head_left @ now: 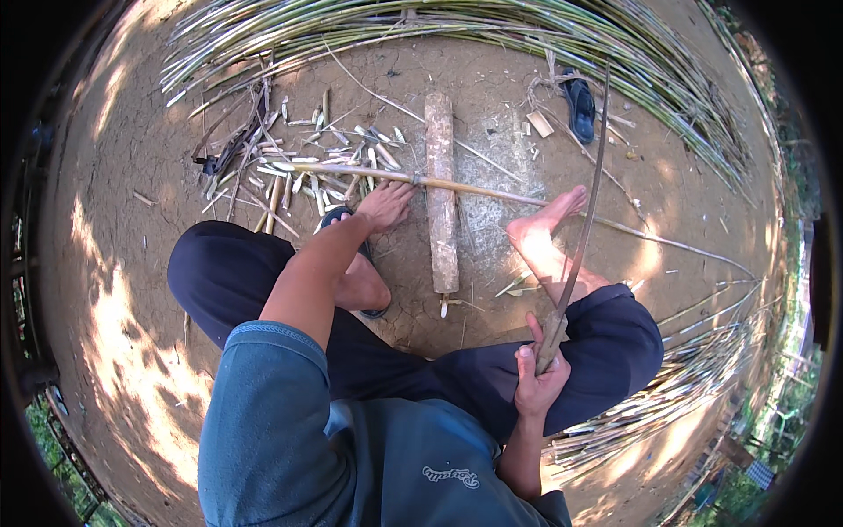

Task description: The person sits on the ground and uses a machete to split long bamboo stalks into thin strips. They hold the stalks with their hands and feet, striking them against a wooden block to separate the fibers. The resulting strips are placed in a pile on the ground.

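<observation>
Stalk [492, 190] lay at the left hand's [388, 207] fingertips, that hand being nearer; whether its fingers gripped, I could not tell. Its long axis ran left to right across the log [442, 237]. The right hand [540, 386] was closed round a long knife's [589, 211] handle. Cut pieces [371, 162] littered the left; a bare foot [549, 218] met the stalk's right stretch.
</observation>
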Tool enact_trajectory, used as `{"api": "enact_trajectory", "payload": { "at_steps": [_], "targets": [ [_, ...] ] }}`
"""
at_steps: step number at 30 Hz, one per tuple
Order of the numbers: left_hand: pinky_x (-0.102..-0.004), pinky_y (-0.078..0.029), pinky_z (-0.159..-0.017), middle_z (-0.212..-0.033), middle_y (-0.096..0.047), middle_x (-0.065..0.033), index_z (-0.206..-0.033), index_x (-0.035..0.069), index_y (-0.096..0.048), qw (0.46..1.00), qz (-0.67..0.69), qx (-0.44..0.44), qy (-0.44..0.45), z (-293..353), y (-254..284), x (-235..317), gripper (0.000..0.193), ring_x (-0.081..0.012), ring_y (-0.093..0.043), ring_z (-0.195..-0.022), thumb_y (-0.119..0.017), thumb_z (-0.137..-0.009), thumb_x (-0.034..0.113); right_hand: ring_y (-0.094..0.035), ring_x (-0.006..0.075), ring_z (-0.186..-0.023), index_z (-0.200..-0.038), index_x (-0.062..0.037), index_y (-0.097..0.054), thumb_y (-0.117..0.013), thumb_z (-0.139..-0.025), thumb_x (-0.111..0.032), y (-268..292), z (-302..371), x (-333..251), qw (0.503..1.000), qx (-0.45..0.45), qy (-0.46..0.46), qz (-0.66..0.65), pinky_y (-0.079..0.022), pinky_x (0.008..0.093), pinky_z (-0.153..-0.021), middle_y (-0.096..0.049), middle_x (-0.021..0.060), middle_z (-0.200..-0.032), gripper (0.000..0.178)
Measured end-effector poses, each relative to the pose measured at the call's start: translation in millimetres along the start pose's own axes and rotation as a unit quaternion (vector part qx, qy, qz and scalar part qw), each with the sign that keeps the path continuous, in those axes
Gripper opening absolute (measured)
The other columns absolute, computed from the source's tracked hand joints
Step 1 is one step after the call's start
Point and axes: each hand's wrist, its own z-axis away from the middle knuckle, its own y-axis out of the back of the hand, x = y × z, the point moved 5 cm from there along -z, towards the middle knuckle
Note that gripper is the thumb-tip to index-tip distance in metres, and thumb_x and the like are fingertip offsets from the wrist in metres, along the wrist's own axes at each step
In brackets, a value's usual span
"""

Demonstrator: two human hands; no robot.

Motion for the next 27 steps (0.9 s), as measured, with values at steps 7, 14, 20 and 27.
{"api": "enact_trajectory", "payload": {
  "at_steps": [7,14,20,27],
  "targets": [
    [-0.0463,-0.012,-0.12,-0.159,-0.019,-0.0072,-0.149,0.009,-0.03,0.99,0.037,-0.095,0.097,-47.0,-28.1,-46.9,0.065,-0.0233,-0.014,-0.148,-0.045,-0.094,0.042,-0.045,0.008,-0.053,-0.1,0.009,-0.064,-0.067,-0.083,-0.015,-16.1,-32.0,6.1,0.996,-0.053,0.049,0.058,-0.04,0.0256,-0.053,-0.062,0.0073,-0.072,0.03],
    [-0.0509,-0.015,-0.117,-0.153,-0.031,-0.011,-0.145,0.013,-0.037,0.954,-0.119,-0.002,0.274,18.0,4.2,-131.2,0.056,-0.0269,-0.024,-0.144,-0.044,-0.095,0.036,-0.043,0.0046,-0.058,-0.095,0.0069,-0.064,-0.065,-0.087,-0.015,-28.5,-60.3,-3.7,0.996,-0.072,-0.002,0.048,-0.037,0.0222,-0.057,-0.054,0.0013,-0.068,0.024],
    [-0.0493,-0.014,-0.118,-0.147,-0.037,-0.0114,-0.141,0.006,-0.039,0.729,-0.068,-0.107,0.673,88.6,86.3,-164.2,0.061,-0.0278,-0.027,-0.141,-0.052,-0.088,0.033,-0.04,0.0061,-0.057,-0.116,0.0038,-0.065,-0.067,-0.088,-0.023,-39.7,-60.6,12.3,0.994,-0.096,-0.034,0.029,-0.036,0.0243,-0.055,-0.043,-0.0036,-0.061,0.039],
    [-0.0485,-0.031,-0.109,-0.125,-0.058,-0.0155,-0.115,0.005,-0.058,0.928,-0.129,-0.087,0.338,49.9,89.3,-186.3,0.037,-0.0308,-0.05,-0.125,-0.059,-0.084,0.025,-0.047,0.0087,-0.059,-0.116,-0.0008,-0.067,-0.068,-0.088,-0.027,-41.1,-47.5,3.8,0.989,-0.119,-0.036,0.076,-0.042,0.0274,-0.058,-0.052,0.0003,-0.062,0.039]
  ]
}}
